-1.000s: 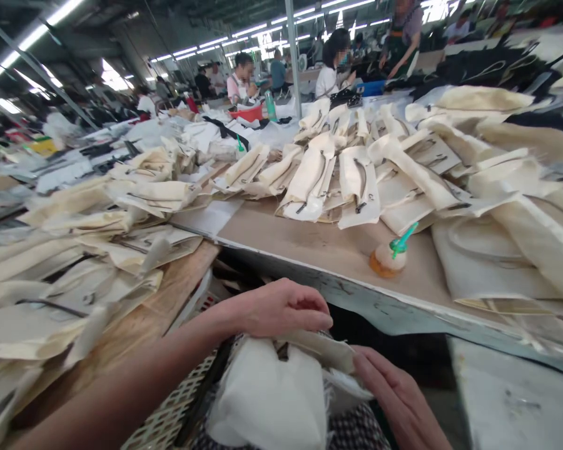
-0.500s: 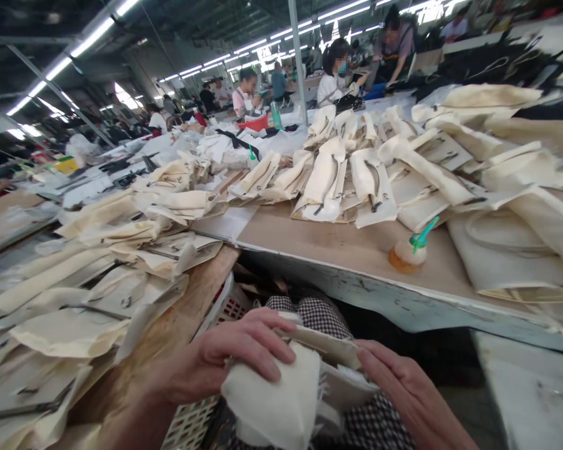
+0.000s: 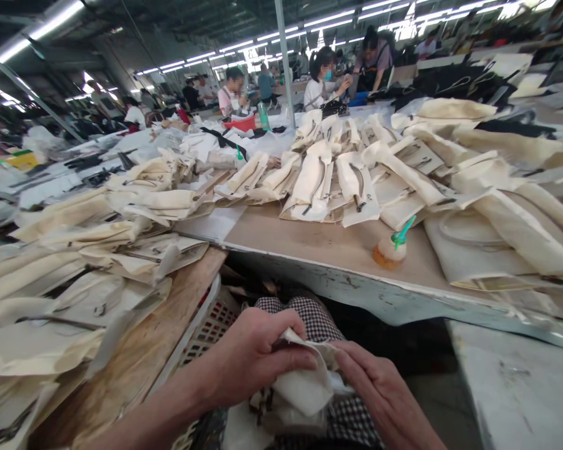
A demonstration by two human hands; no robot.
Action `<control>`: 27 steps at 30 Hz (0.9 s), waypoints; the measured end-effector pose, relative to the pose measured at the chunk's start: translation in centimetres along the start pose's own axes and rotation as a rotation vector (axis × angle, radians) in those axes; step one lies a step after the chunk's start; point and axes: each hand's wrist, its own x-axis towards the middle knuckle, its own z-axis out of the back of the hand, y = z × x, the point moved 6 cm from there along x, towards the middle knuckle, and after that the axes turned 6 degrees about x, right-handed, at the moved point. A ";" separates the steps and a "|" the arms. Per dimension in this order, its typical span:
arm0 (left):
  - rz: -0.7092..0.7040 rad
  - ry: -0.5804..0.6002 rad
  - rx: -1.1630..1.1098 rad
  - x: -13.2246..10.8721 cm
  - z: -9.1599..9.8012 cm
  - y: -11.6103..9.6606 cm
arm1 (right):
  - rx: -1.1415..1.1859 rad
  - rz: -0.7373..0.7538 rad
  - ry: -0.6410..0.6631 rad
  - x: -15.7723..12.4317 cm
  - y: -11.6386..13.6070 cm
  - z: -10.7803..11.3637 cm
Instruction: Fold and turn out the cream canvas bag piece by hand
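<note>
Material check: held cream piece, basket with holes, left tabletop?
Held cream piece: probably matte cloth; it folds softly. Basket: likely white molded plastic; its wall has regular holes. Left tabletop: apparently wood or plywood, dull finish; brown, grain-like streaks.

On my remote view, I can read no text, label, brand, number or sign, on the worktop or beyond it.

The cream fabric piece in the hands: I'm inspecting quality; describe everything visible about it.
The cream fabric piece is bent, creased, cloth-like, with a whitish layer at right and unclear dark detail at lower left. Over the checked lap, left hand has its grip on the upper edge, right hand on the right side.
</note>
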 end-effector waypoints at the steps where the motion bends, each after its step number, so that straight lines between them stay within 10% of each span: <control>1: 0.015 -0.019 0.041 0.2 0.0 0.1 | -0.003 0.010 0.000 0.1 0.0 0.0; 11: 0.166 -0.176 -0.087 1.5 1.0 2.2 | -0.103 0.120 0.073 0.8 0.3 -1.2; 22: -0.144 -0.262 0.228 -1.5 0.5 1.9 | -0.068 0.072 0.084 2.0 0.3 -1.0; 27: 0.127 -0.241 -0.039 -4.8 0.6 3.4 | -0.123 0.153 0.206 4.3 2.4 -1.9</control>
